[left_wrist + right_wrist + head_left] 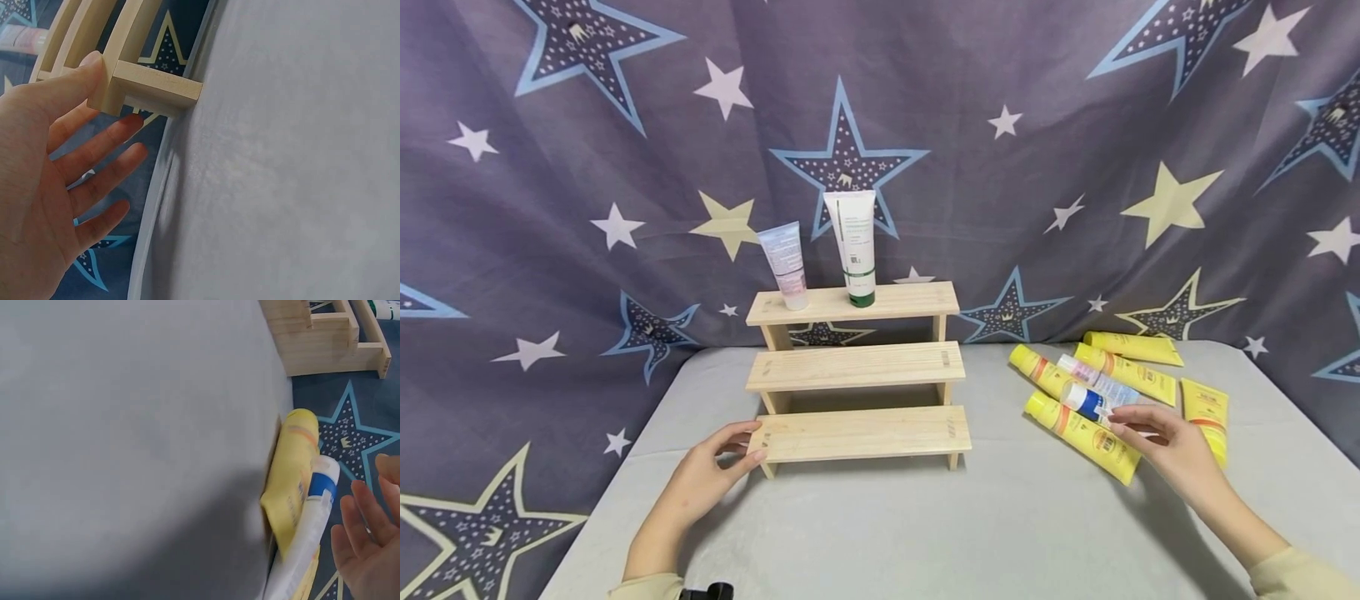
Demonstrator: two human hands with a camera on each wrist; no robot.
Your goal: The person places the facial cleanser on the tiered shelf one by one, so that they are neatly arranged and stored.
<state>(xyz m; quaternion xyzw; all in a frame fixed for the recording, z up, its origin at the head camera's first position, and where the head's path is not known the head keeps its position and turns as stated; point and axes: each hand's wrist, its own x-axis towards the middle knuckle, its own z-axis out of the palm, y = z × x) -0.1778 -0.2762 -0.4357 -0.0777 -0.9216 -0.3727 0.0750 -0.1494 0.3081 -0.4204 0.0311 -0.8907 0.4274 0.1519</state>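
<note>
Backdrop (pixel 962 208): purple-grey fabric printed with blue, white and yellow stars hung behind everything.
Table (pixel 880 542): pale grey covering spread across its top.
Three-tier wooden stand (pixel 857 433): it stood on the table, left of centre, with its steps rising toward the backdrop.
Left hand (pixel 703 479): thumb and forefinger pinched the left end of the stand's lowest step; the other fingers were spread clear of the wood.
Right hand (pixel 1180 454): loosely bent, slightly spread fingers hovered just beside a blue-banded white tube (pixel 1086 402); whether a fingertip touched it could not be told.
Five yellow tubes (pixel 1082 437): they lay in a loose group on the table's right side, the blue-banded one resting among them.
Green-capped white tube (pixel 857 242): it stood cap down on the top tier.
Pink-and-blue tubes (pixel 784 267): one stood, tilted, left of the green-capped tube; another lay amid the yellow ones.
</note>
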